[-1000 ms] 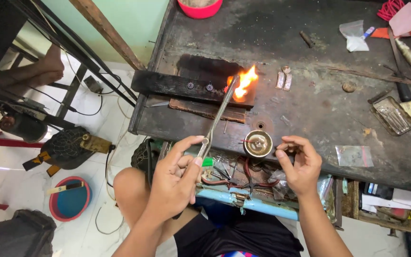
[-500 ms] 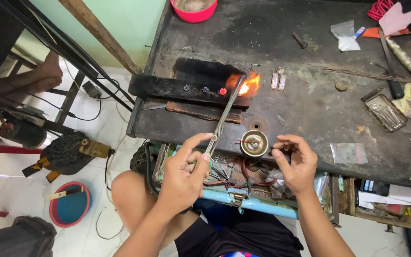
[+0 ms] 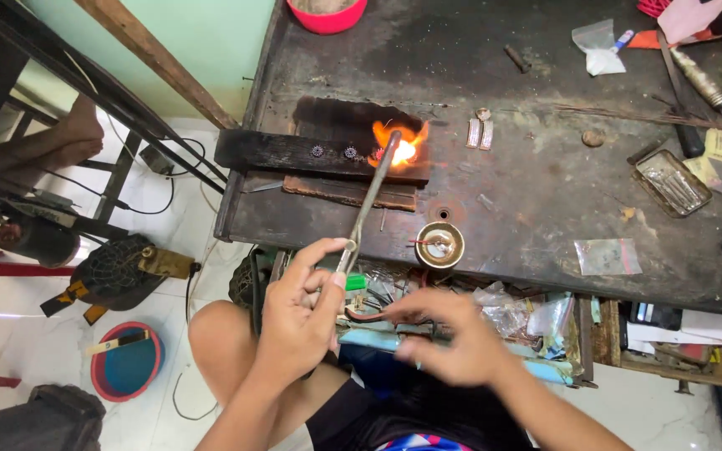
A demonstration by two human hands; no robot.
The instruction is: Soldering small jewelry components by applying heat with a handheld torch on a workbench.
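My left hand (image 3: 298, 313) grips a thin metal torch (image 3: 367, 205) that points up at a charred wooden block (image 3: 294, 153) on the dark workbench (image 3: 536, 167). An orange flame (image 3: 400, 146) burns at the torch tip, beside two small round metal pieces (image 3: 333, 152) lying on the block. My right hand (image 3: 449, 342) is blurred, held low over the open drawer (image 3: 478, 321) below the bench front, fingers spread, with nothing seen in it. A small brass bowl (image 3: 439, 245) sits on the bench edge just above it.
On the bench lie two small metal bars (image 3: 479, 134), a metal tin (image 3: 672, 182), a small plastic bag (image 3: 606, 256), a red bowl (image 3: 327, 12) at the back and tools at the far right. Left of the bench on the floor stand a blue-and-red tub (image 3: 125, 367) and dark machinery (image 3: 114, 271).
My right hand has dropped from beside the brass bowl down and left over the drawer. The flame stays on the block near the round pieces; my left hand holds the torch steady.
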